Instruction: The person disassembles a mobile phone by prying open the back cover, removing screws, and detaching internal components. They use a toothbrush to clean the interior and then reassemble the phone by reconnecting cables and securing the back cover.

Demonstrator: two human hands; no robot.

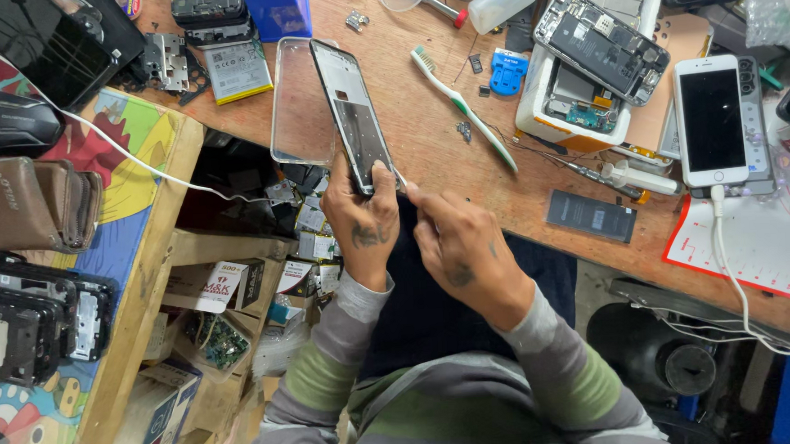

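My left hand (364,228) grips the lower end of a bare phone frame (353,112), held upright over the edge of the wooden workbench (426,130). My right hand (455,241) is closed right beside it, fingertips pinched at the frame's bottom corner; what they pinch is too small to tell. A clear phone case (297,105) lies on the bench just left of the frame. A white and green toothbrush (461,106) lies to the right of it.
An opened phone (602,44) rests on a white box. A white phone (712,120) sits on a charging cable. A loose battery (591,214) lies near the bench edge, another (238,71) at the back left. Shelves with boxes stand below left.
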